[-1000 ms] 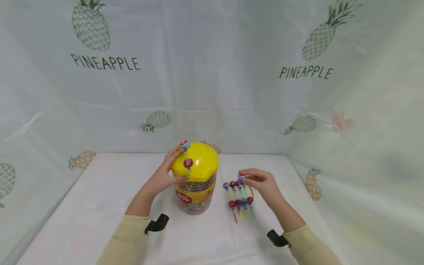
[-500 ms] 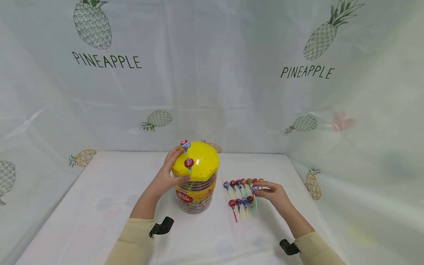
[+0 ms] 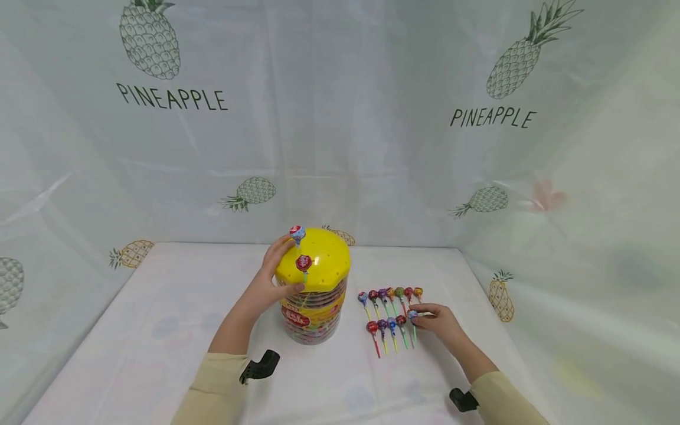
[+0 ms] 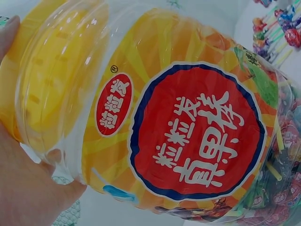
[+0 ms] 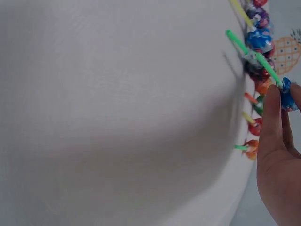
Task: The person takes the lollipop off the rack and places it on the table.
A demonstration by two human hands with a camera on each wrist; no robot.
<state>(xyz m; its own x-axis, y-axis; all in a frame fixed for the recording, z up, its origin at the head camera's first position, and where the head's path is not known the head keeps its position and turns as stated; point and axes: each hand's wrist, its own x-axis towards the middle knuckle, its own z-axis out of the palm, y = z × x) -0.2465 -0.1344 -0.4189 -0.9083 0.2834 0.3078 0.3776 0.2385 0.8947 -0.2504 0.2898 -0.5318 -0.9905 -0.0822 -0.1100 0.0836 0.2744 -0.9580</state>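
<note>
A clear plastic jar [image 3: 311,323] with a yellow lid [image 3: 324,254] stands upright on the table, full of lollipops. My left hand [image 3: 270,282] grips it at the lid, fingers behind and thumb in front; part of that hand shows in the left wrist view beside the label [image 4: 197,132]. Against the lid's left side are a blue-and-red lollipop [image 3: 297,234] and a red lollipop [image 3: 304,263]; I cannot tell how they are held there. Between thumb and fingers, my right hand [image 3: 440,323] pinches a blue lollipop [image 5: 287,96] by its wrapped head, green stick pointing away from the hand.
Two rows of lollipops lie right of the jar: a far row [image 3: 391,293] and a near row [image 3: 382,326], sticks pointing toward me. A white cloth covers the table [image 3: 319,389]. A pineapple-print curtain [image 3: 340,147] rises behind it.
My right hand has carried the blue lollipop from above the far row, rightward and down to the near row's right end. The left hand keeps its grip on the jar.
</note>
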